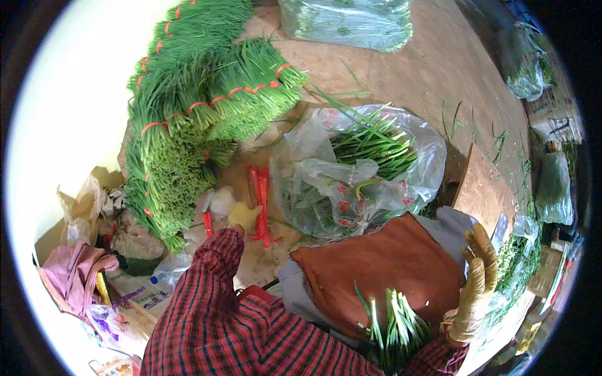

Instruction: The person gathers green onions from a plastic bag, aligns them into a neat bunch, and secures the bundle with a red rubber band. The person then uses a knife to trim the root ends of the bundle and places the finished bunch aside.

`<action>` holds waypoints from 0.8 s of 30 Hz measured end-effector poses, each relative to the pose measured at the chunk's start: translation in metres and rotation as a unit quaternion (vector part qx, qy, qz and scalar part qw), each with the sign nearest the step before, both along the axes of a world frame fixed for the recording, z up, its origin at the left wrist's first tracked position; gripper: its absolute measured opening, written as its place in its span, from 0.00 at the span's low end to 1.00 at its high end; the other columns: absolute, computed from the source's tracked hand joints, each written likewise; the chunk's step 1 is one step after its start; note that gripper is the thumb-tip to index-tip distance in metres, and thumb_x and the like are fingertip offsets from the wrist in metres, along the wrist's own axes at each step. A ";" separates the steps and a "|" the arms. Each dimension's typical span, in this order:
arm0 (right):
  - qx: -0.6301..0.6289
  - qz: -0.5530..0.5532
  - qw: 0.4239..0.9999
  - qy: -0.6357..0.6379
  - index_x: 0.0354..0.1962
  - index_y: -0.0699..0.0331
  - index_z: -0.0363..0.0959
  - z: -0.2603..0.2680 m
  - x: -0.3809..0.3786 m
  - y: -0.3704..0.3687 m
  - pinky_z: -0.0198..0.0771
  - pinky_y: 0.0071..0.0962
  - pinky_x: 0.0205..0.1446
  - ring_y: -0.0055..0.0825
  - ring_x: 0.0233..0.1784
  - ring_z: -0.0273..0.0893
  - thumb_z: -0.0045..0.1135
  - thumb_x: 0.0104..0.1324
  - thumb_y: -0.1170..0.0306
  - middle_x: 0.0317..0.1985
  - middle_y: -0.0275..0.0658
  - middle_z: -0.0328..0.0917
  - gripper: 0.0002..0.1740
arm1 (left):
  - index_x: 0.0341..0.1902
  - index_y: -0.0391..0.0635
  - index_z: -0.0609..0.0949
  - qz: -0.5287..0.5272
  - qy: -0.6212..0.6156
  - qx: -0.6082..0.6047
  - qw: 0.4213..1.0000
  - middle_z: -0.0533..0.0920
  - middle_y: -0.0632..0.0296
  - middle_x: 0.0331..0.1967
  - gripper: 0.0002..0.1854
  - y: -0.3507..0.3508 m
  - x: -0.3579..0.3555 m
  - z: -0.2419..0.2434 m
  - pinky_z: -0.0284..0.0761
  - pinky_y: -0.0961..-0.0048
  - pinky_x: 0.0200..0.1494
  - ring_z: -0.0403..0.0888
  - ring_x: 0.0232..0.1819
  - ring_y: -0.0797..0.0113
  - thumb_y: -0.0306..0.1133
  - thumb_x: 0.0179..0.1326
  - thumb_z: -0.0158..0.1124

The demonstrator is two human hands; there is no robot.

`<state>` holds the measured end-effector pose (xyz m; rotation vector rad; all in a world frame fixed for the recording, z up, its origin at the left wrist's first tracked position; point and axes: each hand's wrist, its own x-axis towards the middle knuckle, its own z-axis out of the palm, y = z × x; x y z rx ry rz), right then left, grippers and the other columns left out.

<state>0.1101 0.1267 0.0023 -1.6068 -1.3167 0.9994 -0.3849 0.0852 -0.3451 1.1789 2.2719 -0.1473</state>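
My left hand, in a pale yellow glove, reaches over the work surface beside a bundle of red ties; whether it grips anything is hard to tell. My right hand, in a tan rubber glove, is raised at the right of my lap with its fingers apart and nothing in them. A brown cloth covers my lap. Loose green stalks with white ends lie on it near my body. In front, an open clear plastic bag holds more long green stalks.
Green bundles with red ties are stacked at the left. A wrapped plastic package stands at the far edge. Crumpled bags and a pink cloth lie at the lower left. Further bagged greens are at the right, beyond a brown board.
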 end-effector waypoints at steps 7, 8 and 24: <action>-0.022 -0.028 0.999 -0.018 0.65 0.69 0.70 0.010 -0.001 -0.013 0.66 0.35 0.69 0.33 0.67 0.72 0.57 0.73 0.52 0.65 0.42 0.74 0.33 | 0.43 0.47 0.88 0.069 -0.006 0.017 0.997 0.87 0.48 0.40 0.23 -0.014 0.005 -0.089 0.79 0.51 0.50 0.85 0.47 0.44 0.55 0.58 0.64; -0.020 -0.034 0.999 -0.025 0.65 0.69 0.70 0.011 -0.002 -0.015 0.66 0.35 0.69 0.33 0.67 0.72 0.57 0.73 0.52 0.65 0.42 0.74 0.33 | 0.43 0.47 0.88 0.083 -0.015 0.028 0.996 0.87 0.49 0.40 0.23 -0.013 0.005 -0.090 0.79 0.51 0.51 0.85 0.47 0.44 0.54 0.58 0.64; -0.014 -0.109 0.994 0.022 0.62 0.69 0.73 0.034 0.019 -0.119 0.63 0.41 0.72 0.39 0.69 0.69 0.67 0.65 0.51 0.63 0.47 0.74 0.36 | 0.36 0.39 0.85 0.146 -0.179 0.256 0.939 0.83 0.65 0.26 0.11 -0.039 -0.016 -0.020 0.74 0.68 0.34 0.77 0.29 0.71 0.36 0.63 0.71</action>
